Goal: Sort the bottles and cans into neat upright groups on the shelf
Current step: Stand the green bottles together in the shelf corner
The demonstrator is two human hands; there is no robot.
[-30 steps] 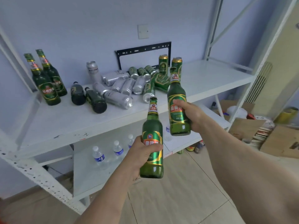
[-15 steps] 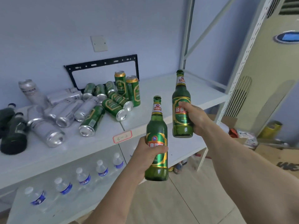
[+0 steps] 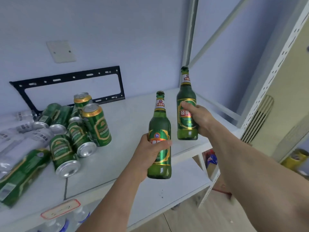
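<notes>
My left hand [image 3: 150,153] grips a green glass beer bottle [image 3: 159,126] upright by its lower label, above the front of the white shelf [image 3: 130,118]. My right hand [image 3: 199,119] grips a second green beer bottle [image 3: 186,96] upright, farther back and to the right, its base just above the shelf's right end. At the left, two green cans [image 3: 96,124] stand upright among several green cans [image 3: 65,153] lying on their sides. Silver cans [image 3: 25,139] lie further left, blurred.
A black metal bracket [image 3: 70,79] hangs on the wall behind the cans. The white rack's perforated upright [image 3: 275,77] rises at the right. Water bottles [image 3: 55,223] stand on the lower shelf. Cardboard and clutter lie on the floor at the right.
The view has swung right and closer to the shelf. Both hands carried their bottles forward over the shelf's right part; the dark bottles at the left dropped out of view.
</notes>
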